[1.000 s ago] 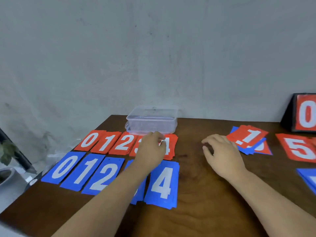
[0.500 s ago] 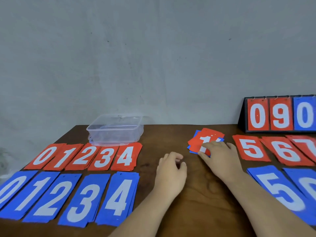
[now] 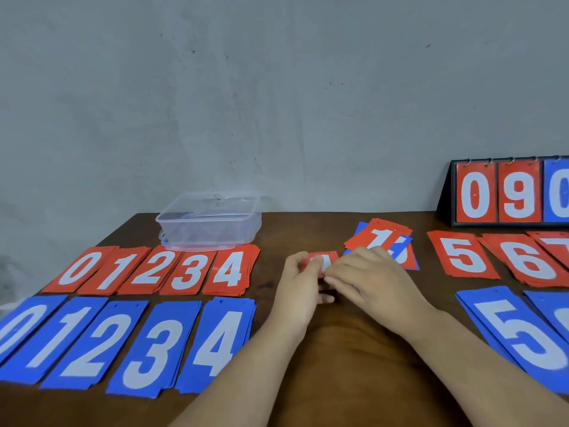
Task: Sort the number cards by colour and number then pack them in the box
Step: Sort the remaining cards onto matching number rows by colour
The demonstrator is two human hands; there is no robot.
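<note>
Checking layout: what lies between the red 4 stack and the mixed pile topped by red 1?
In the head view: the left hand and right hand, holding one red card.

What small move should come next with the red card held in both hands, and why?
Probably uncover the red number card to read it: the left hand and right hand hide its digit, and it could belong with the red 0-4 piles or the red 5-7 piles.
</note>
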